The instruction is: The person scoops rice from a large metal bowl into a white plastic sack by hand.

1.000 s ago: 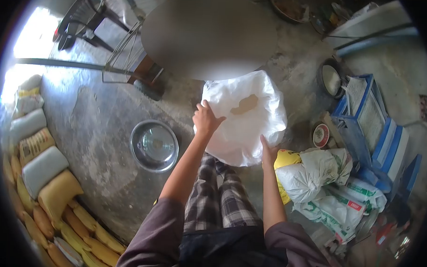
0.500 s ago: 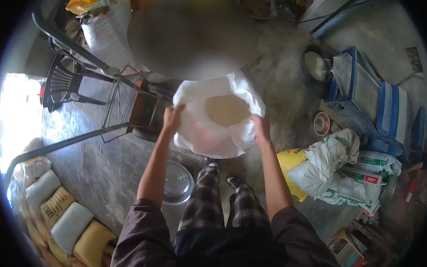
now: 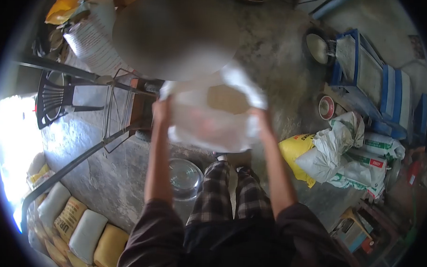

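A large white sack (image 3: 190, 128) hangs in front of me with its mouth held wide, a little smeared by motion. Tan, grain-like stuff (image 3: 227, 99) shows in the opening. My left hand (image 3: 162, 112) is closed on the left edge of the sack. On the opposite edge, my right hand (image 3: 259, 118) grips the rim the same way. The sack's far edge runs under a blurred grey patch, so what is there is hidden.
At left stands a hand cart (image 3: 73, 164) beside a dark plastic chair (image 3: 52, 97). A clear basin (image 3: 184, 178) sits near my feet. Filled sacks (image 3: 89, 230) line the lower left; tied bags (image 3: 323, 156) and a blue-framed machine (image 3: 361, 68) with a bowl (image 3: 316, 48) occupy the right.
My left hand and the sack's left edge have shifted left, while the right hand stays nearly in place. The view has tilted slightly. Both hands keep their hold.
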Demonstrator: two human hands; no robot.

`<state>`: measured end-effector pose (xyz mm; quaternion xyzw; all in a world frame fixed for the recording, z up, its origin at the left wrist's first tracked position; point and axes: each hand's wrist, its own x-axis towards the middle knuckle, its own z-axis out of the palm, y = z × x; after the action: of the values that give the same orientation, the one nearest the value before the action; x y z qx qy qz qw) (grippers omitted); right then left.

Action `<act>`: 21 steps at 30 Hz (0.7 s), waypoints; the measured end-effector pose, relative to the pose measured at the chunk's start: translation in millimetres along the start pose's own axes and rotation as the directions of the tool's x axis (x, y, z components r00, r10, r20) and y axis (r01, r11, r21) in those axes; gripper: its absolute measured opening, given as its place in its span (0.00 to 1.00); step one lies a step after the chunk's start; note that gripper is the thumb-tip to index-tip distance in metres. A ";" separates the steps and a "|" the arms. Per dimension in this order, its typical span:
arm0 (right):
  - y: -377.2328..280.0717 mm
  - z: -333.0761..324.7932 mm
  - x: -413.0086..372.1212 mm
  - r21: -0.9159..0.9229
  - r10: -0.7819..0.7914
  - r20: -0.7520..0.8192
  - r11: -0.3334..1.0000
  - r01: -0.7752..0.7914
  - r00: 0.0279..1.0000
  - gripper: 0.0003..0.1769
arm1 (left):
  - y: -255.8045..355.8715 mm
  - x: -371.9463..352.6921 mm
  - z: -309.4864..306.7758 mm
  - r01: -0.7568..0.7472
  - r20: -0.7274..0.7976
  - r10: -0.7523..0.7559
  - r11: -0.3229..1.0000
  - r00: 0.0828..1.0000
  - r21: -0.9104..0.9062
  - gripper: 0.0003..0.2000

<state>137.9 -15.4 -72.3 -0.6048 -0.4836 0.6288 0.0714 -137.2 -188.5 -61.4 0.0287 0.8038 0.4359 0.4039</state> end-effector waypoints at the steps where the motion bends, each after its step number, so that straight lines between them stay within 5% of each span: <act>1: -46.0 38.4 -27.6 -0.018 -0.114 0.058 0.993 0.115 0.992 0.12 | -26.9 18.2 -32.8 -0.009 -0.004 0.008 0.941 1.000 -0.339 0.17; 3: -61.3 67.9 -36.2 0.117 -0.283 0.093 0.955 0.271 0.955 0.17 | -40.0 19.7 -60.5 -0.071 -0.174 0.032 0.973 0.984 -0.220 0.21; 4: -69.6 61.6 -39.1 0.170 -0.288 0.092 0.948 0.270 0.953 0.16 | -42.7 21.7 -67.6 -0.013 -0.150 -0.004 0.994 0.989 -0.112 0.20; 7: -58.7 7.5 -16.2 0.250 -0.204 0.000 0.948 0.197 0.979 0.16 | 14.8 -6.8 -31.2 -0.051 0.093 0.075 0.970 0.993 -0.238 0.20; 9: -33.3 -40.8 9.6 0.321 0.071 -0.150 0.947 -0.019 0.986 0.17 | 19.4 12.3 2.2 -0.091 0.021 0.089 0.940 0.996 0.328 0.21; 11: -32.1 -80.8 4.0 0.382 0.135 -0.004 0.916 -0.123 0.991 0.18 | 15.3 19.5 47.8 -0.261 0.090 0.260 0.760 0.962 0.596 0.22; 12: -37.6 -65.4 2.8 0.379 0.132 -0.002 0.917 -0.121 0.991 0.18 | 18.4 21.9 40.5 -0.259 0.085 0.261 0.761 0.962 0.595 0.22; 14: -34.5 -21.6 0.7 0.005 -0.131 -0.342 0.990 0.141 0.931 0.17 | 25.7 26.0 17.8 -0.134 -0.053 0.163 0.923 0.985 0.360 0.22; 15: -35.7 -5.0 5.0 -0.057 -0.273 -0.210 0.962 0.267 0.939 0.15 | 24.9 26.4 5.1 -0.067 -0.107 0.094 0.970 0.990 0.235 0.22; 16: -70.1 1.1 -7.6 -0.127 -0.102 -0.122 0.988 0.087 0.987 0.13 | 20.3 21.2 -8.8 -0.110 -0.061 0.123 0.978 0.991 0.177 0.22; 17: -67.6 -0.8 0.0 -0.119 -0.095 -0.118 0.990 0.081 0.988 0.13 | 18.0 18.1 -23.8 -0.156 -0.026 0.159 0.981 0.987 0.113 0.21; 18: -61.1 -5.6 9.7 -0.059 -0.138 -0.143 0.990 0.131 0.980 0.12 | 10.3 19.4 -29.9 -0.203 -0.061 0.250 0.887 0.966 0.415 0.21; 19: -52.5 -11.8 16.2 0.000 -0.178 -0.170 0.984 0.180 0.969 0.12 | -1.0 18.0 -28.5 -0.184 -0.084 0.276 0.809 0.957 0.559 0.21; 21: -39.1 -29.5 9.3 0.006 -0.038 -0.162 0.999 0.040 0.986 0.18 | -6.2 4.3 -11.9 -0.230 -0.088 0.403 0.673 0.911 0.703 0.22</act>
<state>140.6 26.7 -45.7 -0.6438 -0.4851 0.5783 0.1254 -146.1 -198.6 -65.1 0.2617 0.9309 0.1761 0.1842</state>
